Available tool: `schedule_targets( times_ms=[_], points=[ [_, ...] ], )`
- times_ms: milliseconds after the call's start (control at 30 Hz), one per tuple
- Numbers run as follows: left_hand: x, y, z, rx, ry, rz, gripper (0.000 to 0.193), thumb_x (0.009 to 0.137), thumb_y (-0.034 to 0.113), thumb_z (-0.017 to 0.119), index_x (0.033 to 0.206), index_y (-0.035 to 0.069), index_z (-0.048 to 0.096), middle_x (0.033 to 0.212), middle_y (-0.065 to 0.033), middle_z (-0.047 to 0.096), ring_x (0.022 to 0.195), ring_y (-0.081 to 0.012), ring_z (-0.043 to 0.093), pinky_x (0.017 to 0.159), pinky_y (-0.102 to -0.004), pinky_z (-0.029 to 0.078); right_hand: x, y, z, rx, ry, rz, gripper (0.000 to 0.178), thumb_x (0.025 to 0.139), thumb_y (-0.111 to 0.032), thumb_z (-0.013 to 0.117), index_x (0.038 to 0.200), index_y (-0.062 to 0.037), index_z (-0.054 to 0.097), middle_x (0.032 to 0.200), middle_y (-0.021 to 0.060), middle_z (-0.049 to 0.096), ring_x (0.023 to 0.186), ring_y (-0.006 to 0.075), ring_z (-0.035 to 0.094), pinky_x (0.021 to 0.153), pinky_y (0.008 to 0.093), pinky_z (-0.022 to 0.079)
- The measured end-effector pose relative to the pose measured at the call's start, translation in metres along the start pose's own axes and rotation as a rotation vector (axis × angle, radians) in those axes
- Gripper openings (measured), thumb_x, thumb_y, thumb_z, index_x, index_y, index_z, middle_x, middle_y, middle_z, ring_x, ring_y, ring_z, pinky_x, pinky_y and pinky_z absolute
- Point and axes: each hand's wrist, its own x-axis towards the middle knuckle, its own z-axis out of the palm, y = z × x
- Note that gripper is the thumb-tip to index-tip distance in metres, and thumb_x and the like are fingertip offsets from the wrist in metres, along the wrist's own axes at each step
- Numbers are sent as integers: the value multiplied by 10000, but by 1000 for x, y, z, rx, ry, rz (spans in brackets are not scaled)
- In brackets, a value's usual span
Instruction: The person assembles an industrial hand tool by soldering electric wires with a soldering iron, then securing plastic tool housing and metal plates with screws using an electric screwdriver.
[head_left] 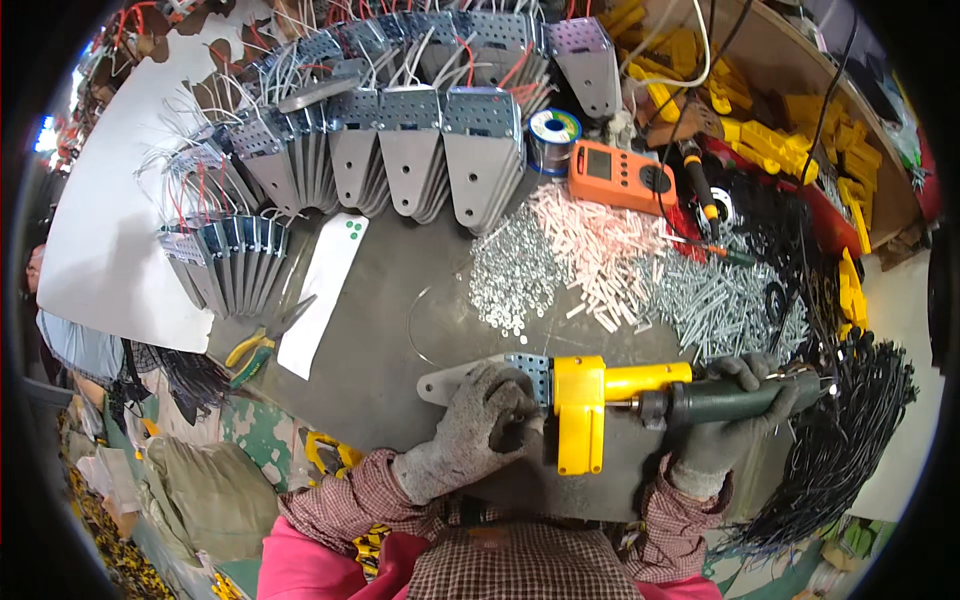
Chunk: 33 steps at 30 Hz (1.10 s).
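My left hand point(474, 430), in a grey glove, is closed around a grey metal bracket point(438, 388) with a perforated bluish end. Joined to that end is a yellow plastic housing point(579, 415) with a tube-like handle reaching right. In my right hand point(712, 448), also gloved, lies a dark electric screwdriver point(715, 402), held level. Its bit points left at the housing, just below the tube; whether it sits on a screw I cannot tell. Small screws point(720, 310), pale pink sleeves point(592, 245) and nuts point(512, 270) lie in piles beyond my hands.
Stacked metal brackets with wires point(400, 150) stand at the back left. A solder spool point(553, 140) and an orange meter point(622, 175) are behind the piles. Pliers point(262, 348) lie left by a white strip point(322, 300). Black cables point(850, 440) hang at the right.
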Motion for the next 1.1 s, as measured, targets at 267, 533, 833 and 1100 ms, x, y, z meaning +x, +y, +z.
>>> schedule_targets(
  times_ms=[267, 533, 833, 1100],
  points=[
    [10, 11, -7, -39, 35, -42, 303, 723, 83, 764, 960, 76, 575, 1042, -119, 585, 1026, -354, 563, 941, -477, 431, 3, 8, 8, 18, 23, -5, 275, 953, -294, 640, 1058, -84, 496, 853, 19, 507, 740, 119, 548, 840, 330, 473],
    [19, 0, -15, -80, -23, 11, 294, 751, 86, 736, 1012, 93, 601, 1046, -100, 588, 1024, -343, 575, 992, -487, 420, 13, 9, -5, -9, 8, -28, 334, 928, -355, 671, 1042, -97, 492, 858, 14, 499, 729, 128, 534, 807, 337, 456],
    [12, 4, -17, -151, -112, -35, 264, 792, 99, 683, 1040, 102, 594, 1133, -103, 580, 1096, -346, 555, 1001, -468, 428, -2, 4, 0, -138, 63, -65, 273, 935, -334, 663, 1012, -127, 501, 824, -18, 511, 741, 109, 519, 779, 316, 461],
    [22, 5, -14, -253, -71, -57, 187, 778, 122, 749, 958, 100, 702, 1041, -86, 658, 1026, -324, 605, 918, -453, 464, -7, 6, -10, 119, 110, -60, 380, 953, -490, 571, 1115, -149, 536, 803, 6, 486, 708, 125, 430, 731, 346, 414]
  ],
)
